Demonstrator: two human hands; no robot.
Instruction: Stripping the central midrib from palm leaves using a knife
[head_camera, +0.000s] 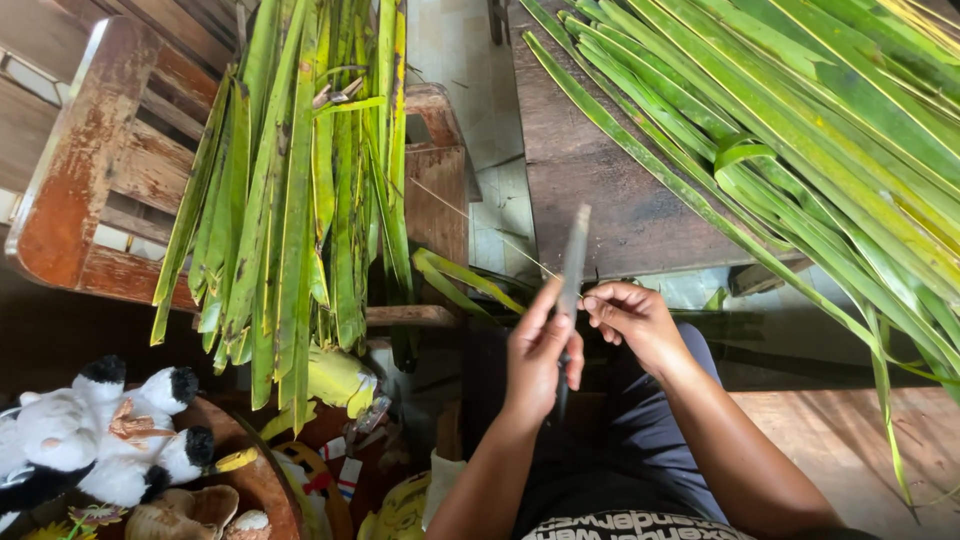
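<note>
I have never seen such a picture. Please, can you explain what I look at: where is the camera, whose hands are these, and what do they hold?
There is one picture, taken by a camera worn on a person's head and looking down, so both arms belong to that person. The left hand holds a long knife, its blade pointing away from the body. The right hand pinches something thin beside the blade; a pale thin midrib runs from there to the upper left. Long green palm leaves lie on a dark wooden table at the right. Another bundle hangs over a worn wooden chair. At the lower left lies a black and white plush toy.
</note>
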